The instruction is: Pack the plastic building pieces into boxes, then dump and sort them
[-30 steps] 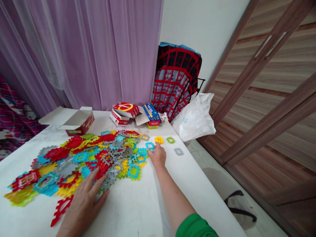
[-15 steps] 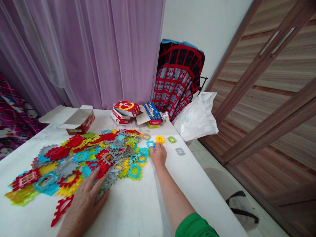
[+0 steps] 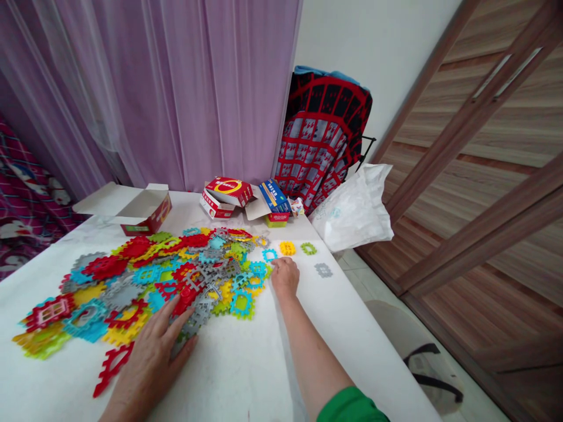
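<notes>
A heap of flat, toothed plastic puzzle tiles (image 3: 145, 281) in red, yellow, blue, green and grey covers the left half of a white table (image 3: 246, 363). My left hand (image 3: 152, 354) lies flat and open on the heap's near edge, fingers spread over grey and red tiles. My right hand (image 3: 285, 276) rests at the heap's right edge, fingers curled, fingertips beside a small blue ring tile (image 3: 269, 255); whether it grips anything is hidden. Three small tiles lie apart to the right: yellow (image 3: 287, 248), green (image 3: 308, 248), grey (image 3: 323, 270).
An open red-and-white carton (image 3: 141, 210) stands at the back left. Red and blue small boxes (image 3: 246, 199) sit at the back edge. A white plastic bag (image 3: 354, 214) hangs off the table's right corner. Purple curtain behind, wooden sliding doors to the right.
The view has tilted slightly. My right hand has drawn back a little from the blue ring tile. My left hand stays flat on the heap.
</notes>
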Motion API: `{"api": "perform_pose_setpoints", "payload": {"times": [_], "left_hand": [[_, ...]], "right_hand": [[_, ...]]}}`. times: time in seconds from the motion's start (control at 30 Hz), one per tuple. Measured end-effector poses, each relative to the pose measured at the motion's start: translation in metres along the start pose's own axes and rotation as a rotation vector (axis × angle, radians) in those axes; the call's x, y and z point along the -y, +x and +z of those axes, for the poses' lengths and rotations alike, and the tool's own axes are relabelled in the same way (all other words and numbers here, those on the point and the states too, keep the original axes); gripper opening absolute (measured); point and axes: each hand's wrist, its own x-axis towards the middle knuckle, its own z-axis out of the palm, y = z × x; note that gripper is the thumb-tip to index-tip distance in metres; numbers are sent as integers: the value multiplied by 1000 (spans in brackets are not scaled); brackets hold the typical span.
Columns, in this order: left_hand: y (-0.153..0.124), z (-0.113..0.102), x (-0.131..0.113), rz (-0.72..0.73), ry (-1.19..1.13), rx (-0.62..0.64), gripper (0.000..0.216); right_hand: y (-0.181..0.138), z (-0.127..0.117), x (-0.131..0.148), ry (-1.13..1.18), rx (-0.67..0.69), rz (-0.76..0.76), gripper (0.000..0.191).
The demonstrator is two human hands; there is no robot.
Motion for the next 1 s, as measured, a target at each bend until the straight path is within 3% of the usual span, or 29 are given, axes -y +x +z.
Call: {"api": "perform_pose_setpoints", "payload": {"times": [0.2,0.6,0.67,0.83,0.9,1.0], "left_hand": [[2,-2,-2,15,2,-16,45],[5,-9,-16,-43,12,-62,49],[5,-8,-18,-53,36,-23,51],[5,-6,-18,-64,58,2,47],[5,-6,-18,-60,51,1,47],[5,-7,-18,-49,47,2,47]], "right_hand": [[-4,-1,-1,26,-22,-18,35],[-37,-5,21,205,124,-421,31],[-39,-3,23,231,106,-400,32],[-42,-2,18,429,46,-149,33],[-50,-5,14,512,39,-162,29],[-66,-12,11,554,25,-303,25]]}}
